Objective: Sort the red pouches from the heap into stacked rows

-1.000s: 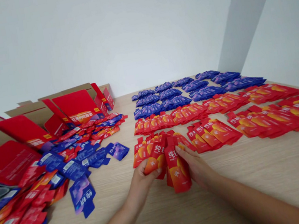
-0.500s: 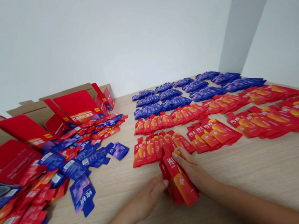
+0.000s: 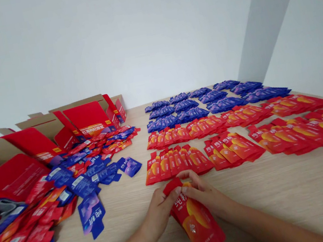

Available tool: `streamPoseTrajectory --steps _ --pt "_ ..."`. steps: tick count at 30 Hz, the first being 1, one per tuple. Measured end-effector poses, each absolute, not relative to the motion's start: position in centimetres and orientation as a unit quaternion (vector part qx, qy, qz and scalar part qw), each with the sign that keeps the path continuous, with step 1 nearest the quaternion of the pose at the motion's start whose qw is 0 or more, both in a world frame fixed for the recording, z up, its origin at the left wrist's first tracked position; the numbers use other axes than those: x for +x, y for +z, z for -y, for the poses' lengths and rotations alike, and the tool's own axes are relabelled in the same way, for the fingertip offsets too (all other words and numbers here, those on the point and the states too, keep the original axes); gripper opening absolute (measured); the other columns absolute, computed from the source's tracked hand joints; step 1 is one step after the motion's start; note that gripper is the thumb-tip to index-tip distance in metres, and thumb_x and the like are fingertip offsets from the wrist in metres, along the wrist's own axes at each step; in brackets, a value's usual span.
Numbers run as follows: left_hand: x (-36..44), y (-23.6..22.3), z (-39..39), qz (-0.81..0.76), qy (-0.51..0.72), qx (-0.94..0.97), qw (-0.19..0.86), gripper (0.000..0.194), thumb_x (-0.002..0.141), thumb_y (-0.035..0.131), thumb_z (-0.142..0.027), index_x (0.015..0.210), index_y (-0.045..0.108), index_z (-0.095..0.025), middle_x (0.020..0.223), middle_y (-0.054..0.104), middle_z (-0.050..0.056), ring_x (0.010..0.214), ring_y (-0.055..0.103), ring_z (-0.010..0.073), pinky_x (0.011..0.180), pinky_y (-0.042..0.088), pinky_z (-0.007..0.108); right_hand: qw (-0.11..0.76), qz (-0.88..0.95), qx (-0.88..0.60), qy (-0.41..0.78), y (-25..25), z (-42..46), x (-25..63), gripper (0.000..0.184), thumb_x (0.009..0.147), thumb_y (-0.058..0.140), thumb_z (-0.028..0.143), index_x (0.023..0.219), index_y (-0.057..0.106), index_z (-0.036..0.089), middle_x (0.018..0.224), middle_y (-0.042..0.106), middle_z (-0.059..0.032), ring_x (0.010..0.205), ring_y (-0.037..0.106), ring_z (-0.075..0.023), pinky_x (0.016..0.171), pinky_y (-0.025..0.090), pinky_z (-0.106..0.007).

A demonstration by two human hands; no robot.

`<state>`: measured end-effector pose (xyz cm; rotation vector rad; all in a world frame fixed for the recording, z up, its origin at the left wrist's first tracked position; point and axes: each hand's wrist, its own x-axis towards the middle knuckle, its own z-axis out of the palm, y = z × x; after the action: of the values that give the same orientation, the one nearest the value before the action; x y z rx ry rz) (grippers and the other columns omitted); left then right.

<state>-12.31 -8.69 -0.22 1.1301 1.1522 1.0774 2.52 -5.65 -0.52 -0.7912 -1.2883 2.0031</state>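
Both my hands hold a small stack of red-and-orange pouches [image 3: 198, 221] just above the wooden table [image 3: 287, 199]. My left hand [image 3: 160, 209] pinches the stack's top left corner. My right hand [image 3: 203, 192] grips its top edge from the right, fingers curled over it. The pouches point toward me, lower end tilted down. Just beyond my hands lies a fanned group of red pouches [image 3: 176, 162], the nearest in a row.
Rows of red pouches [image 3: 291, 129] and blue pouches [image 3: 208, 100] cover the table's far right half. A loose heap of red and blue pouches [image 3: 66, 183] lies at left, with open red cardboard boxes [image 3: 86, 117] behind it. White walls stand beyond.
My left hand let go of the fanned group on the table and came back to the stack. Both hands pulled the stack toward me and gathered it together.
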Motion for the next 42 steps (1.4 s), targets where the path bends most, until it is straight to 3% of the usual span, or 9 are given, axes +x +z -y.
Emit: streamPoseTrajectory --steps 6,12,15,17,18,21,27,34,42 --pt "-12.3 -1.1 8.9 -0.504 0.449 0.488 0.553 0.049 0.071 0.058 -0.065 0.07 0.064 -0.017 0.058 0.059 0.001 0.052 0.048 0.0128 0.05 0.036 0.024 0.279 0.453 -0.27 0.803 -1.0 5.6 2.4 0.043 0.067 0.07 0.052 0.091 0.056 0.02 0.081 0.062 0.0007 0.072 0.06 -0.0153 0.071 0.044 -0.029" --pt "-16.3 0.1 5.9 -0.573 0.376 0.609 0.4 0.064 0.086 0.018 -0.066 0.045 0.041 -0.022 0.036 0.038 -0.002 0.037 0.038 0.0122 0.046 0.035 0.027 0.264 0.44 -0.278 0.812 -1.0 5.8 2.2 0.038 0.066 0.072 0.047 0.088 0.06 0.019 0.074 0.063 0.0014 0.065 0.058 -0.0133 0.068 0.044 -0.028" --pt "-21.7 1.0 1.3 -0.671 0.324 0.648 0.159 0.052 0.09 0.022 -0.053 0.064 0.053 -0.02 0.06 0.059 0.003 0.062 0.058 0.0168 0.063 0.045 0.027 0.258 0.455 -0.293 0.8 -0.8 5.6 2.4 0.036 0.064 0.073 0.046 0.083 0.062 0.018 0.074 0.064 0.0006 0.067 0.057 -0.0136 0.068 0.044 -0.027" --pt "-25.7 1.1 -1.9 -0.759 0.192 0.622 -0.012 0.041 0.09 0.027 -0.045 0.092 0.057 -0.017 0.093 0.066 0.008 0.089 0.062 0.0189 0.078 0.046 0.027 0.257 0.472 -0.294 0.791 -0.9 5.5 2.5 0.035 0.063 0.073 0.046 0.082 0.063 0.018 0.077 0.065 -0.0002 0.07 0.058 -0.0149 0.07 0.044 -0.028" --pt "-27.5 1.0 -3.3 -0.779 0.162 0.605 -0.036 0.041 0.089 0.032 -0.043 0.103 0.056 -0.013 0.106 0.064 0.013 0.101 0.059 0.0224 0.084 0.044 0.03 0.253 0.477 -0.296 0.788 -1.1 5.4 2.5 0.034 0.063 0.073 0.045 0.081 0.063 0.018 0.078 0.065 -0.0005 0.071 0.058 -0.0154 0.07 0.044 -0.028" --pt "-32.0 0.3 -6.5 -0.812 0.103 0.57 -0.07 0.053 0.083 0.044 -0.042 0.117 0.049 -0.002 0.123 0.054 0.025 0.118 0.049 0.033 0.094 0.039 0.039 0.23 0.47 -0.303 0.797 -1.9 5.3 2.4 0.034 0.064 0.072 0.043 0.085 0.063 0.018 0.079 0.066 -0.0008 0.07 0.059 -0.016 0.068 0.043 -0.029" --pt "-35.6 -0.9 -9.8 -0.842 0.005 0.533 -0.089 0.061 0.079 0.047 -0.049 0.113 0.055 0.001 0.119 0.056 0.03 0.115 0.051 0.0399 0.093 0.038 0.046 0.213 0.43 -0.288 0.829 -2.7 5.1 2.4 0.036 0.064 0.074 0.041 0.088 0.062 0.017 0.075 0.064 0.0008 0.065 0.057 -0.0135 0.066 0.04 -0.027" --pt "-35.2 -1.1 -11.6 -0.817 -0.039 0.562 -0.122 0.041 0.082 0.035 -0.018 0.111 0.056 0.002 0.107 0.061 0.03 0.1 0.061 0.0351 0.079 0.045 0.045 0.206 0.439 -0.282 0.827 -2.1 4.8 2.5 0.034 0.063 0.074 0.042 0.083 0.062 0.017 0.069 0.061 0.003 0.06 0.052 -0.0104 0.062 0.037 -0.025" --pt "-34.7 1.7 -9.7 -0.794 -0.014 0.596 -0.115 0.037 0.083 0.035 -0.019 0.108 0.06 -0.006 0.111 0.063 0.024 0.102 0.061 0.0339 0.079 0.046 0.04 0.203 0.434 -0.263 0.837 -2.1 4.7 2.5 0.034 0.062 0.075 0.042 0.081 0.064 0.017 0.069 0.061 0.0031 0.06 0.052 -0.0104 0.065 0.037 -0.025"
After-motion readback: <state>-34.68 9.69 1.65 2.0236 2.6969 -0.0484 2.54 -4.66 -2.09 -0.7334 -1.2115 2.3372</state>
